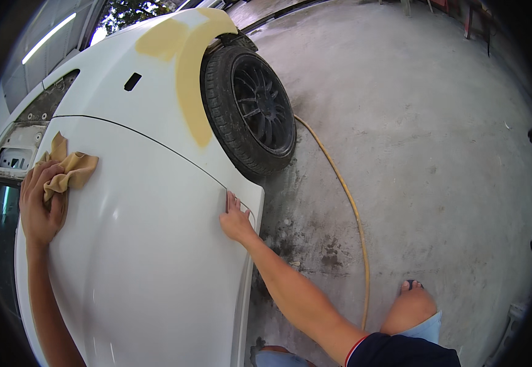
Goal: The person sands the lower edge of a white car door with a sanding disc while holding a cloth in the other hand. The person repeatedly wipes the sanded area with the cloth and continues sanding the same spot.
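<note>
Along the window side of a white car door (143, 257), near its front edge, lies a crumpled tan cloth (79, 171). The left hand (41, 211) is on it, fingers bent over the folds, with part of the cloth sticking out past the fingertips and another part spreading toward the middle of the door. The right hand (236, 221) is well apart from the left, at the lower part of the same door, its fingers reaching up to the seam (140, 134) between the door and the front fender (104, 92). A thin brownish edge shows beside those fingers; I cannot tell what it is or whether the hand is closed on it.

Just beyond the cloth, bare metal with holes (18, 156) shows at the front corner of the dark window (0, 214). Across the seam, the white fender has a small dark slot (132, 82) and a broad yellowish patch (189, 92) that curves around the wheel opening. Below the patch stands a black wheel (263, 104) with thin spokes and a black tire (220, 92). From near the tire, a tan hose (348, 196) runs in a bend across the stained grey floor (437, 153) toward the person's bare knee (410, 309) and light blue shorts (426, 329). A dark sleeve (400, 353) with red and white trim covers the upper right arm. Up at the left, a bright tube light (48, 38) hangs overhead.
</note>
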Motion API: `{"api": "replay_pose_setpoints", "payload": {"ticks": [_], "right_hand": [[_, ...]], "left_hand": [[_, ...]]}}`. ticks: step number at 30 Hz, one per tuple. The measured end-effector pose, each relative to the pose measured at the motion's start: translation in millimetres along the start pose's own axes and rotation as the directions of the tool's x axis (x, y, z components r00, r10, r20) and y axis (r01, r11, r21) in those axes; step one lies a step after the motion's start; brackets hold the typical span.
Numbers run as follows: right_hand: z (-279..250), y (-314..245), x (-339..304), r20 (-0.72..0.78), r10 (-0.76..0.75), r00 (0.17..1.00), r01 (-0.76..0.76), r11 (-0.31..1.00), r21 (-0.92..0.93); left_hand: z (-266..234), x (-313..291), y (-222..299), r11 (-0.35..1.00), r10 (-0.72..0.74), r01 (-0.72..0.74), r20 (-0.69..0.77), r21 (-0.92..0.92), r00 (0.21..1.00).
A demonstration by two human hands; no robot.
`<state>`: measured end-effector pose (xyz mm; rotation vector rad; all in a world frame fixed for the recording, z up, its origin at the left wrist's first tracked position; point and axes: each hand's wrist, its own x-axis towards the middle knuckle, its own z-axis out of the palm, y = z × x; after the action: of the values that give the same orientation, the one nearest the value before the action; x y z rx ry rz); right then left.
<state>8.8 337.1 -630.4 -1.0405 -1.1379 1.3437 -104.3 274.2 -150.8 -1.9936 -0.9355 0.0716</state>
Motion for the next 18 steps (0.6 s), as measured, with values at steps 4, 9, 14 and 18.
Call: {"api": "replay_pose_setpoints", "payload": {"ticks": [4, 9, 14, 18], "right_hand": [[-3, -2, -1, 0.075, 0.317, 0.945, -0.269, 0.889, -0.371], [-6, -11, 1, 0.081, 0.185, 0.979, -0.168, 0.969, -0.179], [0, -9, 1, 0.068, 0.160, 0.985, -0.148, 0.978, -0.145], [-1, -6, -1, 0.097, 0.182, 0.978, -0.152, 0.954, -0.257]], "left_hand": [[1, 0, -1, 1.000, -0.024, 0.024, -0.020, -0.008, 1.000], [0, 1, 1, 1.000, -0.031, 0.031, -0.015, -0.007, 0.999], [-2, 2, 4, 1.000, 0.005, -0.005, -0.043, -0.013, 0.999], [-1, 1, 2, 1.000, -0.014, 0.013, -0.038, -0.013, 0.999]]}}
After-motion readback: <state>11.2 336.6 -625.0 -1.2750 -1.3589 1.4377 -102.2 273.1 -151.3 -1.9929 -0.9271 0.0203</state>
